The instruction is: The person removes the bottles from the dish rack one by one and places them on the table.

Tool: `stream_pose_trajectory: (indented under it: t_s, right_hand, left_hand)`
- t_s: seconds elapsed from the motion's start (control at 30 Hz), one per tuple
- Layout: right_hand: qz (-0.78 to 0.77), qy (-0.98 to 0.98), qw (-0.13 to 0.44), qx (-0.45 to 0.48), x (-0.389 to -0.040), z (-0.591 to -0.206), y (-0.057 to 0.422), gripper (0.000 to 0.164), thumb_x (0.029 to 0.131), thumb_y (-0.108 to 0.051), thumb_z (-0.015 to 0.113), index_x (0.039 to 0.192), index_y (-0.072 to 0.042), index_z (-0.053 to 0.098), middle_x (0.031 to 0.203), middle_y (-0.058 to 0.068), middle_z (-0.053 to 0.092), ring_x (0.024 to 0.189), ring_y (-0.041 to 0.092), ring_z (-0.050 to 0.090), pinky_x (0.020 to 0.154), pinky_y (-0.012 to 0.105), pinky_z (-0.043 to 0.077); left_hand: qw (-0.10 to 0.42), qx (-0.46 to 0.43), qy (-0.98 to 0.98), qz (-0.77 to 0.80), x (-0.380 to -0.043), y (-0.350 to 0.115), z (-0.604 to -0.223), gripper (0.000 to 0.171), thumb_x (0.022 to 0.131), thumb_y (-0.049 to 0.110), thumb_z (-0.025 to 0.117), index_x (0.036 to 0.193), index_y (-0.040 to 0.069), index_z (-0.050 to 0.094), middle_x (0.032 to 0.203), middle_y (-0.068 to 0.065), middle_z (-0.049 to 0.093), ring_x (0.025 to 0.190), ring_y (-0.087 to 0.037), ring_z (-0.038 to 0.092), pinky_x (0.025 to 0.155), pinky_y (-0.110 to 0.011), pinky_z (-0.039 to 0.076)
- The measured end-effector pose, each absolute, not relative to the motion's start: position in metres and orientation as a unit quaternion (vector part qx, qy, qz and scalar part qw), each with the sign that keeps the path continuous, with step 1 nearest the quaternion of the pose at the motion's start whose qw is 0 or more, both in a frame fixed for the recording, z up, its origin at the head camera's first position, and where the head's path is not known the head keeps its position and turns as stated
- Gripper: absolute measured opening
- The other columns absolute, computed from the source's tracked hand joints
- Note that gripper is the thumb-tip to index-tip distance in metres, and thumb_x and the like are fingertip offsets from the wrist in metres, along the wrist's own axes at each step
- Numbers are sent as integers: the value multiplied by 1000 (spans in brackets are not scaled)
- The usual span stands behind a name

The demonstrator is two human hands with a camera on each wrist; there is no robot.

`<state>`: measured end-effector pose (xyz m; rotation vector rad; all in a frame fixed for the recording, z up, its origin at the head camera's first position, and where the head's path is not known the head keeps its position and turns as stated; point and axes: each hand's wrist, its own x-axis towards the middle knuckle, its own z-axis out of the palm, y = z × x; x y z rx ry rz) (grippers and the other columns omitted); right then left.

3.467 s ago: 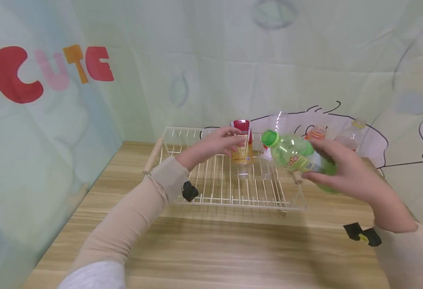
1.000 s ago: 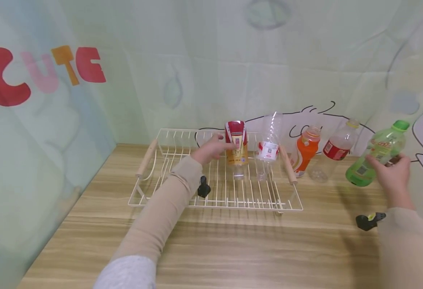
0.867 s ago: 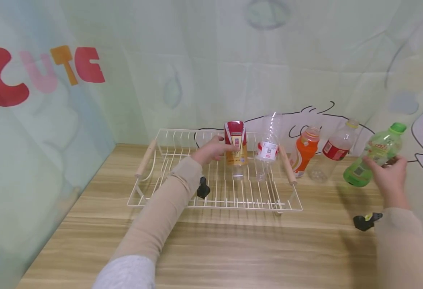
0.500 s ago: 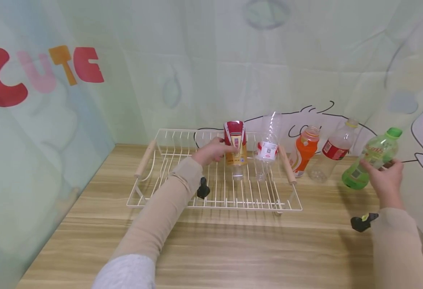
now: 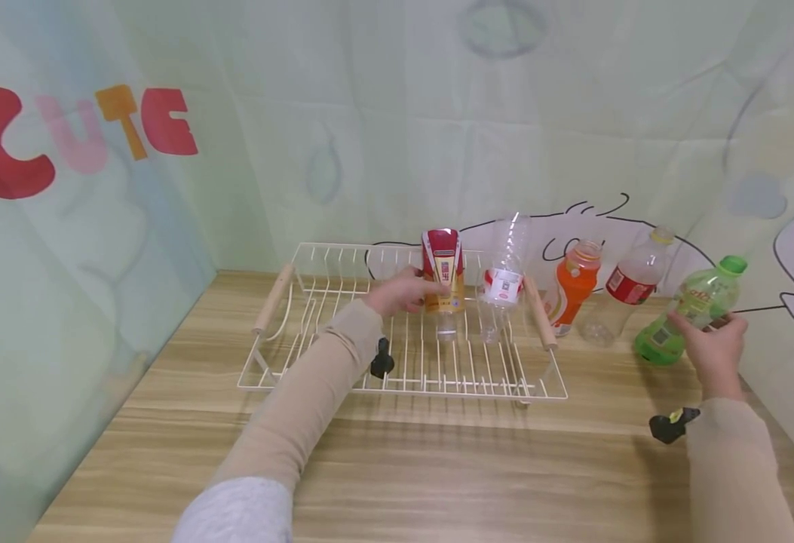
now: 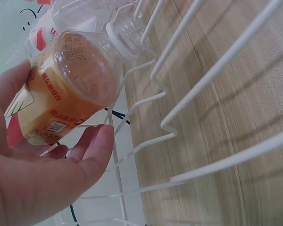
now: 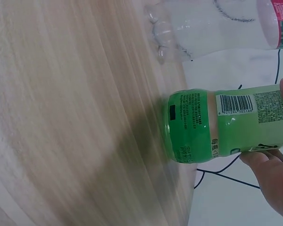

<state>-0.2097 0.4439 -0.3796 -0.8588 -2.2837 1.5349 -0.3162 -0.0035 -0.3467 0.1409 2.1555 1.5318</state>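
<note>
My left hand (image 5: 403, 292) holds a plastic bottle with a red and gold label (image 5: 442, 260), thumb on one side and fingers curled round the other. The bottle stands neck-down in a white wire dish rack (image 5: 342, 377). Behind it in the rack, a clear bottle with a red and white label (image 5: 503, 285) is also upside down. My right hand (image 5: 712, 347) grips a green plastic bottle (image 5: 705, 296) round its label. This one is cap up and leaning, its green base (image 7: 188, 127) close to the wooden table in the right wrist view.
Right of the rack's wooden handle (image 5: 541, 313) stand an orange-labelled bottle (image 5: 573, 286) and a clear bottle with a red label (image 5: 630, 286). A printed curtain (image 5: 397, 136) hangs behind. The wooden table (image 5: 397, 467) runs in front of the rack.
From over the rack, my right hand has carried the green bottle to the far right, then lowered it slightly left toward the table. My left hand has closed round the red and gold bottle.
</note>
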Motion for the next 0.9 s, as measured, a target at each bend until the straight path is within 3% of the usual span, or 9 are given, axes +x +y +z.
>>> stream_pose_trajectory:
  t_s: [0.47, 0.9]
  right_hand:
    - [546, -773, 135, -293, -212, -382, 437, 98, 87, -47, 64, 150, -17, -5, 160, 17, 6, 146, 31, 17, 117, 43, 22]
    - [549, -770, 136, -295, -210, -384, 437, 100, 86, -49, 65, 150, -19, -5, 160, 17, 6, 146, 32, 15, 117, 44, 21]
  left_hand:
    - [253, 51, 788, 559, -316, -1, -348, 69, 88, 30, 70, 142, 9, 32, 142, -12, 44, 128, -31, 45, 107, -48, 37]
    - [249, 51, 783, 568, -318, -2, -350, 74, 88, 31, 70, 145, 9, 27, 137, -12, 45, 123, -29, 48, 102, -44, 43]
